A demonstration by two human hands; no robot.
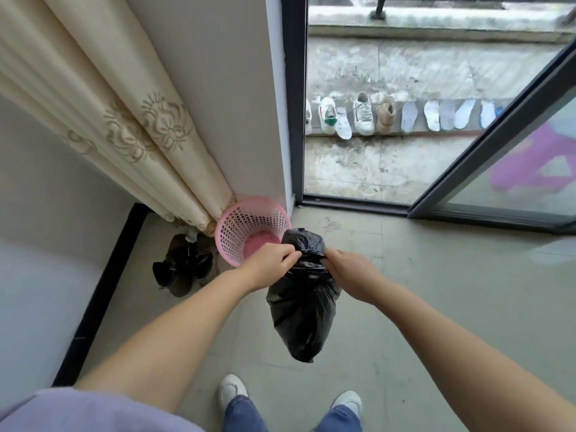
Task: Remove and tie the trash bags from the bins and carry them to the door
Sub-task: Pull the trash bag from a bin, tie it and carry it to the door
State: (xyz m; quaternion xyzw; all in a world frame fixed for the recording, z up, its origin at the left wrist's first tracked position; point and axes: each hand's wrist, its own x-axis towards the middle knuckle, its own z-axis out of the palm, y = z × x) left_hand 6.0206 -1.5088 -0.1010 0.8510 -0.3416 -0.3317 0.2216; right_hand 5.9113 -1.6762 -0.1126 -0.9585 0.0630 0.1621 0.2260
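Note:
A filled black trash bag (304, 313) hangs in the air in front of me, above the floor tiles. My left hand (271, 263) pinches the gathered neck of the bag from the left. My right hand (349, 272) grips the same neck from the right. The bag's loose top (304, 241) sticks up between the two hands. Just behind the bag stands a pink perforated bin (249, 226) with no liner in it, in the corner by the wall.
A cream curtain (124, 120) hangs at the left, with dark shoes (184, 266) on the floor below it. A white bed edge (40, 294) lies at far left. The open sliding glass door (498, 145) leads to a balcony with a row of shoes (361, 115).

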